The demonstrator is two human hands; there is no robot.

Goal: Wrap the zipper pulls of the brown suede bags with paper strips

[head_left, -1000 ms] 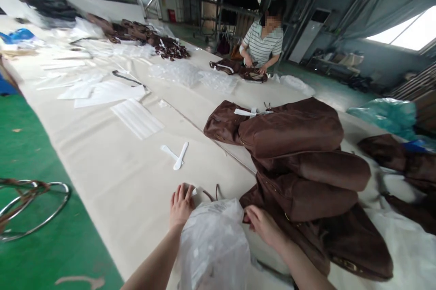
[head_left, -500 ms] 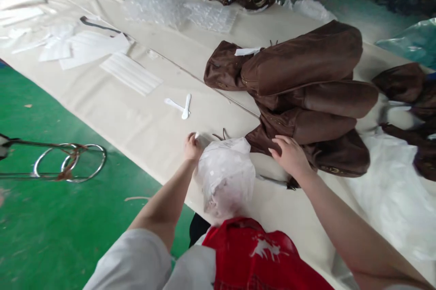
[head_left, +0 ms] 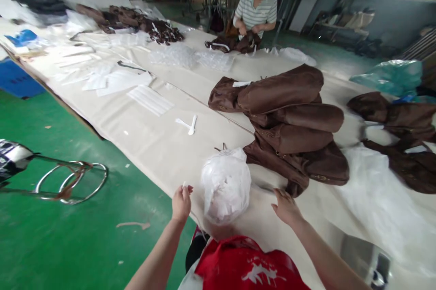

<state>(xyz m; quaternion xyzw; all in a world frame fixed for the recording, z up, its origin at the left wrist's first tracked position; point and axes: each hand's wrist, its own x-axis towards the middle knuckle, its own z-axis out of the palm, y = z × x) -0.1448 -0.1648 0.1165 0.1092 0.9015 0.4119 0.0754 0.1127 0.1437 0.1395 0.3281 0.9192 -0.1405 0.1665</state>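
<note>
Shiny metal rings point(head_left: 85, 199) show at the left, over a green floor point(head_left: 102, 244). A long, cream-covered tabletop point(head_left: 153, 151) runs diagonally beside them, with flat white sheets point(head_left: 126, 82) scattered on its farther left part. The person's left hand point(head_left: 182, 201), at the near edge, has thumb and finger pressed together, pinching a small white scrap point(head_left: 185, 184). Beyond it, two slim white pieces point(head_left: 191, 125) lie in a V. Just right of the left hand, a rounded, crinkled, whitish translucent plastic bag point(head_left: 225, 185) rests near the edge, its contents unclear. Farther back, a person in a striped shirt point(head_left: 257, 10) handles brown items. Next come several plump, dark-brown, leather-like bags point(head_left: 289, 119), heaped together. In front of them, the right hand point(head_left: 286, 208) is loosely open, fingers reaching to a thin grey strip point(head_left: 265, 187); whether they touch it is unclear. At far right lie white plastic sheeting point(head_left: 384, 199) and crumpled teal plastic point(head_left: 391, 76).
</note>
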